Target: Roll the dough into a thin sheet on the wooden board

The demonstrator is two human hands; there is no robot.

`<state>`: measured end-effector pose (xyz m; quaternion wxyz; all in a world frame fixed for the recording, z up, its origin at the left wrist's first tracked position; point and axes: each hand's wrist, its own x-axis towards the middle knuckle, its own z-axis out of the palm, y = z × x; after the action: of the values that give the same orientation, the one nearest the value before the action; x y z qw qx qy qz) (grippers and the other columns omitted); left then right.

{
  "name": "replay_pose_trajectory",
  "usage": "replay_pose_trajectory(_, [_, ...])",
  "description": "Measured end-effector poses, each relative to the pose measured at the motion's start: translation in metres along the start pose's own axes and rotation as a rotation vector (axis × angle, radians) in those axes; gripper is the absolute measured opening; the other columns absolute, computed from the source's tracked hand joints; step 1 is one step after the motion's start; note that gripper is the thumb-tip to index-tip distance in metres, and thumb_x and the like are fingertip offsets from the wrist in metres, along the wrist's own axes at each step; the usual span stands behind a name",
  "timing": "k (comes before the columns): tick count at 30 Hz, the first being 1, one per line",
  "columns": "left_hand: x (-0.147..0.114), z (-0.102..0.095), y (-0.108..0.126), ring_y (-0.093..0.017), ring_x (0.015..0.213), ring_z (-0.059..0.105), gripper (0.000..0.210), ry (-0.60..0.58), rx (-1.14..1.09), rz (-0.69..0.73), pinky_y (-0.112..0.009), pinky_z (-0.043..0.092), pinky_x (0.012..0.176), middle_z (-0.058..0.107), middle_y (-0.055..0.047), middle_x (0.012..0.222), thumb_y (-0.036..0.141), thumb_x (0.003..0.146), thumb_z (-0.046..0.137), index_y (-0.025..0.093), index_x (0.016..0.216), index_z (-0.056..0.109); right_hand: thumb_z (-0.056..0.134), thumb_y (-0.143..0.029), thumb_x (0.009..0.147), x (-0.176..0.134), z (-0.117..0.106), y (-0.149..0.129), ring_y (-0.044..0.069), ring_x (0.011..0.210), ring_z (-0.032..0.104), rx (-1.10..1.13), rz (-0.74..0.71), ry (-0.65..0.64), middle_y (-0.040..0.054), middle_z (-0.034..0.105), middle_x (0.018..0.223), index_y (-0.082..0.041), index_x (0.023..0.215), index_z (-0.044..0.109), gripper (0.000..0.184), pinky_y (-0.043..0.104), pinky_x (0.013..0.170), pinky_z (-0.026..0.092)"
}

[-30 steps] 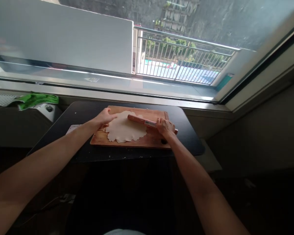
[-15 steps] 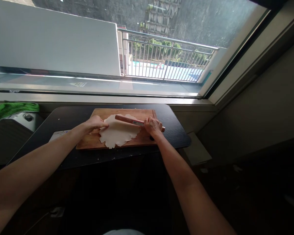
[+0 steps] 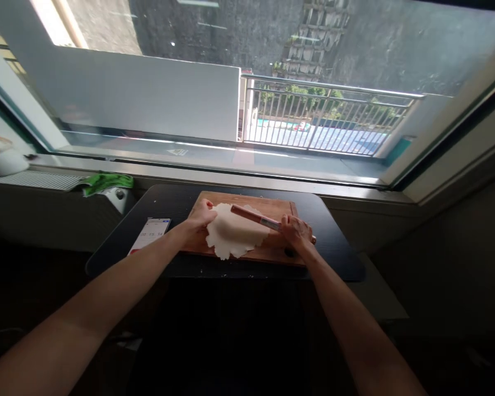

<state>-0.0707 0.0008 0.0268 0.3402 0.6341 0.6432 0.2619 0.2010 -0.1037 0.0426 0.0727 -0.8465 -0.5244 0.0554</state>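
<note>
A thin, ragged-edged sheet of dough [image 3: 233, 235] lies on a wooden cutting board [image 3: 272, 202]. At the dough's left edge, my left hand [image 3: 201, 214] is closed, pinching its rim between thumb and fingers. My right hand [image 3: 297, 228] wraps round the right end of a brown rolling pin [image 3: 247, 213], which slants over the upper right of the dough. The pin's far tip points up and left, above the sheet. Whether the pin presses on the dough I cannot tell.
A phone [image 3: 150, 234] with a lit screen lies on the dark table [image 3: 334, 236], left of the board and partly behind my left forearm. A green cloth [image 3: 107, 182] drapes over the white radiator [image 3: 117, 199]. The window sill [image 3: 214, 175] runs behind the table.
The view has swung left, so table and hands appear further right and the phone shows more fully. My left hand stays at the dough's edge; my right hand keeps the rolling pin.
</note>
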Motion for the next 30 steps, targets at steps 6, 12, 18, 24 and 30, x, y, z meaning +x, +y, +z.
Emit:
replay_pose_trajectory(6, [-0.026,-0.01,-0.008,-0.028,0.112,0.065,0.047,0.024,0.194,0.052,-0.033,0.05,0.093,0.066,-0.014,0.121,0.019,0.079,0.066,0.016,0.124,0.054,0.036,-0.03,0.099,0.001,-0.002,-0.016,0.028,0.114,0.064,-0.138,-0.159,0.084,0.0152,0.072,0.118,-0.017,0.105,0.074,0.04,0.037,0.097,0.044])
replay_pose_trajectory(12, [-0.041,0.004,-0.021,-0.029,0.109,0.069,0.058,0.143,0.265,0.199,-0.037,0.052,0.092,0.067,-0.011,0.127,0.024,0.087,0.064,0.024,0.142,0.045,0.031,-0.041,0.103,0.0,0.018,-0.099,0.026,0.124,0.051,-0.002,-0.37,0.087,0.0107,0.062,0.134,-0.024,0.121,0.065,0.042,0.042,0.104,0.038])
replay_pose_trajectory(18, [-0.051,0.016,-0.044,-0.023,0.091,0.073,0.059,0.198,0.087,0.18,-0.032,0.056,0.083,0.073,-0.004,0.103,0.018,0.085,0.064,0.025,0.141,0.047,0.034,-0.046,0.102,0.047,0.038,-0.124,0.028,0.13,0.043,-0.055,-0.398,0.041,0.0127,0.055,0.139,-0.024,0.129,0.06,0.043,0.048,0.108,0.033])
replay_pose_trajectory(24, [-0.05,0.018,-0.048,-0.02,0.079,0.071,0.059,0.205,-0.013,0.191,-0.031,0.055,0.078,0.072,-0.002,0.093,0.018,0.083,0.065,0.025,0.14,0.049,0.04,-0.043,0.1,0.062,0.038,-0.119,0.028,0.134,0.042,-0.109,-0.423,0.037,0.0153,0.051,0.144,-0.019,0.133,0.057,0.045,0.044,0.107,0.036])
replay_pose_trajectory(30, [-0.052,0.02,-0.047,-0.019,0.076,0.07,0.061,0.194,-0.045,0.193,-0.03,0.054,0.077,0.071,0.0,0.089,0.019,0.081,0.066,0.026,0.14,0.049,0.035,-0.042,0.1,0.042,0.05,-0.117,0.029,0.139,0.039,-0.07,-0.603,0.149,0.0142,0.052,0.147,-0.019,0.141,0.052,0.05,0.046,0.114,0.029])
